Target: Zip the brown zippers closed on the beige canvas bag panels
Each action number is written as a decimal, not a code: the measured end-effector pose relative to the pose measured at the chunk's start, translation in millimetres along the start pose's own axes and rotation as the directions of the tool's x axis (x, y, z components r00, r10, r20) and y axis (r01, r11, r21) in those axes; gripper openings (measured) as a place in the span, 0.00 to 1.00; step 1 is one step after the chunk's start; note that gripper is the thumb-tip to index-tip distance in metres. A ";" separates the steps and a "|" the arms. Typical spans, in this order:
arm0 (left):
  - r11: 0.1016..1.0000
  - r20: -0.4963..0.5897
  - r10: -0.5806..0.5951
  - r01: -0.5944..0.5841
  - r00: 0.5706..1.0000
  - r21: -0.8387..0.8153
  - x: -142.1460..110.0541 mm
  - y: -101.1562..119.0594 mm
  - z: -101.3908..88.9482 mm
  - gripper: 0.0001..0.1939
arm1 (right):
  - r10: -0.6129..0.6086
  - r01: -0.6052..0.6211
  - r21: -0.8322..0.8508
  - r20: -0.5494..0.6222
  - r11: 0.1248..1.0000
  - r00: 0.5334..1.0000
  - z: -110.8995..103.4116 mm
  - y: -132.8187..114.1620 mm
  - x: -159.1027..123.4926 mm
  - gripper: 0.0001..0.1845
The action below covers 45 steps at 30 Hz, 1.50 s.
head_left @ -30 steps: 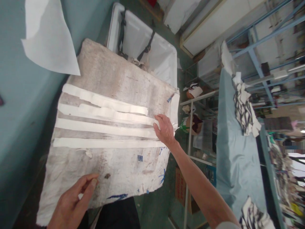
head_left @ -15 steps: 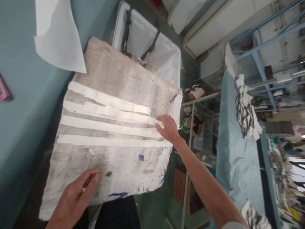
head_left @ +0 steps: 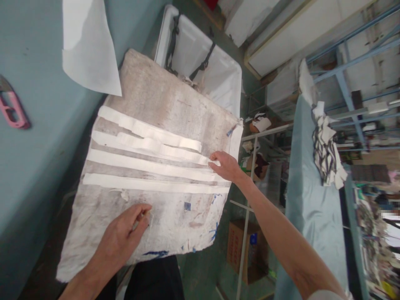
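Four-sided and stained, a padded board lies in front of me with several white fabric strips across it. My right hand pinches the right end of the second fabric strip from the top. Above it lies a shorter strip; below it run a third strip and a fourth strip, roughly side by side. My left hand hovers over the lower left of the board, thumb and forefinger brought together. Whatever may be between those fingertips is too small to make out.
Pink-handled scissors and a white sheet lie on the blue-green table at left. Behind the board stands a white bin. A metal-framed rack, a cardboard box and a cloth-covered table are at right.
My right hand has closed on the end of the second strip. My left hand has moved up and right over the board. The view has shifted, bringing the scissors into sight.
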<state>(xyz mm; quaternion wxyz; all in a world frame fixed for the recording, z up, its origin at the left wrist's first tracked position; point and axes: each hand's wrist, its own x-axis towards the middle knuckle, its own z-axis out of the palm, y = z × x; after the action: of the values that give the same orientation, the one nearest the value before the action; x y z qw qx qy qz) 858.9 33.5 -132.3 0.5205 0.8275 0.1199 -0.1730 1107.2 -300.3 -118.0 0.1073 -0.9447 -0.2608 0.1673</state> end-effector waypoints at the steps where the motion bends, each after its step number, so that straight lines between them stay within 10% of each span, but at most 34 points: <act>1: 1.000 -0.001 0.024 -0.024 1.000 0.006 3.9 5.2 0.9 0.18 | 0.005 -0.005 0.004 0.000 1.000 1.000 -1.0 -0.8 -1.7 0.04; 14: 0.791 0.085 0.481 -0.474 0.872 0.386 47.7 70.5 23.7 0.14 | 0.052 -0.056 0.069 0.059 0.996 0.997 -2.0 4.3 -0.4 0.04; 24: 0.696 0.273 0.385 -0.472 0.882 0.541 103.6 118.0 56.8 0.20 | 0.066 -0.106 0.128 0.282 0.986 0.957 -11.4 7.6 17.5 0.16; 45: 0.621 0.250 0.295 -0.384 0.922 0.683 98.4 131.0 72.6 0.22 | 0.075 -0.144 0.270 0.252 0.952 0.965 -29.0 -6.3 -0.9 0.10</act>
<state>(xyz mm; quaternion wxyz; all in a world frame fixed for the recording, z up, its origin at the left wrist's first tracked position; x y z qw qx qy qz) 986.5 -86.5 -94.3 0.1827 0.9605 -0.1459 -0.1510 1114.4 -298.8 -89.3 0.2010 -0.9053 -0.1918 0.3213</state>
